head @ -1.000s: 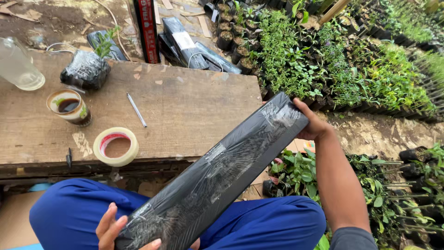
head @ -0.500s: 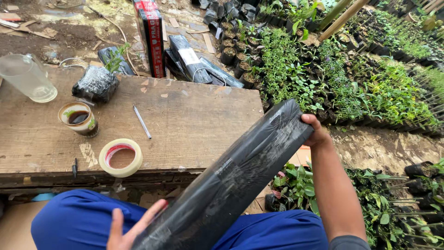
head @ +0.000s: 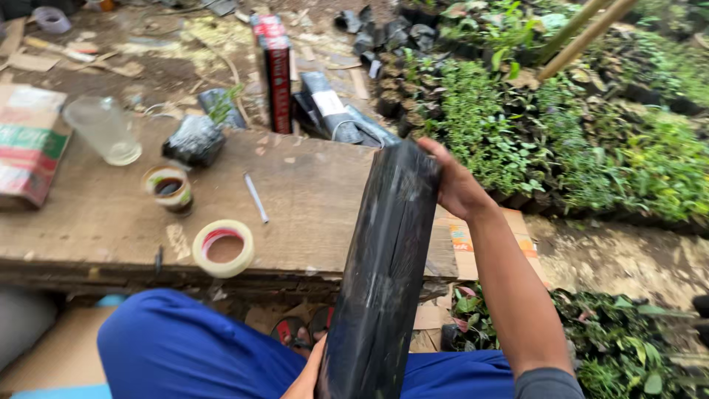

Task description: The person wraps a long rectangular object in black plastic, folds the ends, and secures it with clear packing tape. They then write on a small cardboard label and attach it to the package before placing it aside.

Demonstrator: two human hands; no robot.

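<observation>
A long black plastic-wrapped bundle (head: 380, 281) stands almost upright between my knees, leaning against the wooden table's front edge. My right hand (head: 452, 182) grips its top end. My left hand (head: 306, 373) supports the bundle near its bottom and is mostly hidden behind it. I sit in blue trousers (head: 185, 347) just in front of the low wooden table (head: 310, 214).
On the table lie a tape roll (head: 223, 248), a small cup of dark liquid (head: 169, 188), a thin white stick (head: 255, 198), a clear plastic jar (head: 104, 131) and a seedling in a black bag (head: 198, 137). Rows of seedlings (head: 561, 140) fill the ground at right. A cardboard box (head: 29, 144) sits at left.
The bundle has swung from a low slant to nearly upright. My right hand kept hold of its top end; my left hand slid down to its base.
</observation>
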